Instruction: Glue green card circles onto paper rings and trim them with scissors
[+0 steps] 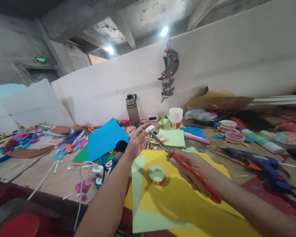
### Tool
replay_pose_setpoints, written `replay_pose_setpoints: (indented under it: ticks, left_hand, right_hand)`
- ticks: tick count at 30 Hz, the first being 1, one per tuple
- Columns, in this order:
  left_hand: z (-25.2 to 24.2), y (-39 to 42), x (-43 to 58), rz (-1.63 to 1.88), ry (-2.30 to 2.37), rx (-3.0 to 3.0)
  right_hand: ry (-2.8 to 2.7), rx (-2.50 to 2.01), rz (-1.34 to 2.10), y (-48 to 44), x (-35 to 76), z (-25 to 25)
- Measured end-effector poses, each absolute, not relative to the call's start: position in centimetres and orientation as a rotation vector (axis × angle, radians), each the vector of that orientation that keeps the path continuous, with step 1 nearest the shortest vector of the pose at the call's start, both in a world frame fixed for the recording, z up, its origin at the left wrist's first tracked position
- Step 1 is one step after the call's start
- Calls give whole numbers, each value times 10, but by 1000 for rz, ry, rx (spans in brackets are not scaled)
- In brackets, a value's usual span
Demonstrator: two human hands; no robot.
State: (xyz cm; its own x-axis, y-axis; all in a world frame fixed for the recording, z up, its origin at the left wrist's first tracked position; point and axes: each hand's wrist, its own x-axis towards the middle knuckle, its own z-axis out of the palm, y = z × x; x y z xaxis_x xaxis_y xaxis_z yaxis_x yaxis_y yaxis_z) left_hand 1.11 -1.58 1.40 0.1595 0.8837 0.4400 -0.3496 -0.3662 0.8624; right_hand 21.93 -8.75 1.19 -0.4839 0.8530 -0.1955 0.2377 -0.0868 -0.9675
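Observation:
My left hand point(136, 142) is raised over the table, its fingers closed on a small white piece point(150, 128) that looks like paper. In my right hand point(188, 162) is a pair of scissors point(198, 179) with red handles, its blades pointing up and left to the white piece. Whether the blades are parted is hard to see. Below both hands, a short cut-down paper cup point(157, 174) with a pale green top and red side rests on yellow paper point(182, 200). Under that lies a light green sheet point(139, 210).
Blue card point(107, 140) and a power strip point(106, 172) with a white cable lie left. Behind stand a bottle point(132, 110) and stacked paper cups point(176, 117). A blue glue gun point(259, 163) lies right, near a glue stick tube point(262, 141). A grey moon ornament point(172, 64) hangs behind.

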Motion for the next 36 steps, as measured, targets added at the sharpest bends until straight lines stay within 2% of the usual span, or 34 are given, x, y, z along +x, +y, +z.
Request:
replay_pose_setpoints:
  ticks: [16,20,29,31,36]
  left_hand:
    - [10,-13,9,1398,580,1393]
    - [7,-11,8,1360,565,1425]
    - [8,-7,9,1513,628,1337]
    - [7,-5,8,1542,683,1270]
    - [7,-1,5,1574,934,1136]
  right_hand:
    - [-1744,-1286,1546,-86,214,17]
    - [-1801,-1196,1485,-86,218,14]
    - [-1857,-1086,1438,-84,222,5]
    - [-1946,-1134,1266,-82,224,6]
    - [-2230,-1399,374,-74,232,10]
